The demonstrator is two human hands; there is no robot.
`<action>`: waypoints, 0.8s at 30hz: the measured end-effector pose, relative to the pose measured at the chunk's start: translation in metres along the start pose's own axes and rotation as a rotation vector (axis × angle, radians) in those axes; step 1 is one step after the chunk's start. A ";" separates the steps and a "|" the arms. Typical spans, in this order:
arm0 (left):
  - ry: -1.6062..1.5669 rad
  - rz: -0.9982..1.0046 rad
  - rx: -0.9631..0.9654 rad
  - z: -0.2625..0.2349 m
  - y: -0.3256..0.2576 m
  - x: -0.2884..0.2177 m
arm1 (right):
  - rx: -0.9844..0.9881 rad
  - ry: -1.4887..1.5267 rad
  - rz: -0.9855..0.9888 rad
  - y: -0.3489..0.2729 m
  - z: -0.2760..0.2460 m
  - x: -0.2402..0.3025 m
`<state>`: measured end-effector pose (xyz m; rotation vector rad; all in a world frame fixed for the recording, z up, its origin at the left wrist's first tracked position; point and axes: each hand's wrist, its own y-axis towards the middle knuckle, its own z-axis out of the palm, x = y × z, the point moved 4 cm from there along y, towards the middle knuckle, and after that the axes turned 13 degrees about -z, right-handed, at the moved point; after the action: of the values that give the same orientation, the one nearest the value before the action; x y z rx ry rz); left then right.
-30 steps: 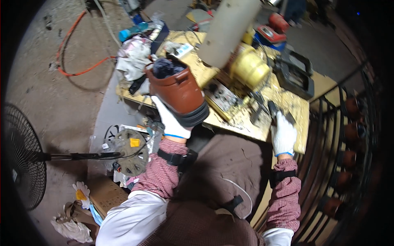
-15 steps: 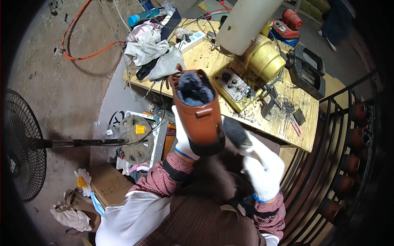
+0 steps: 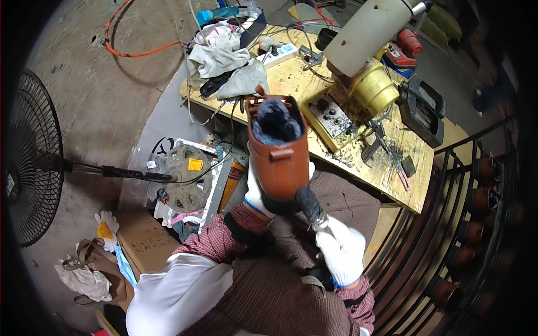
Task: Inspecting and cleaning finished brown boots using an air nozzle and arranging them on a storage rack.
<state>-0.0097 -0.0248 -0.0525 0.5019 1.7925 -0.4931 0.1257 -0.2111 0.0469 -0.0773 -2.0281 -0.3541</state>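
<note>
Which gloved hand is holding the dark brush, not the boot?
The right hand, low beside the lap, grips the brush against the boot's sole end. The left hand is under the brown boot, holding it up.

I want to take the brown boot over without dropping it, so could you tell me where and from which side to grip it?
Grip the brown boot around its shaft near the open, fur-lined top, coming from the workbench side. The left hand already holds its lower part, and the right hand works there with a brush.
</note>
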 end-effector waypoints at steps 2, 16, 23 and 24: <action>-0.298 -0.040 0.211 -0.003 -0.006 0.012 | -0.033 0.027 -0.015 0.007 -0.002 0.013; 2.511 0.590 -0.629 -0.020 0.017 -0.029 | -0.511 -0.737 0.102 0.038 -0.099 -0.131; 3.726 1.398 -1.048 0.000 0.011 0.030 | -0.197 -1.042 0.236 0.039 -0.112 -0.165; 3.896 1.518 -1.104 -0.001 0.018 0.036 | -0.257 -0.994 0.179 0.031 -0.110 -0.154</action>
<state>-0.0093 -0.0068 -0.0881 -0.3010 0.0361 -1.3070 0.2983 -0.1975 -0.0345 -0.7082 -2.9025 -0.5224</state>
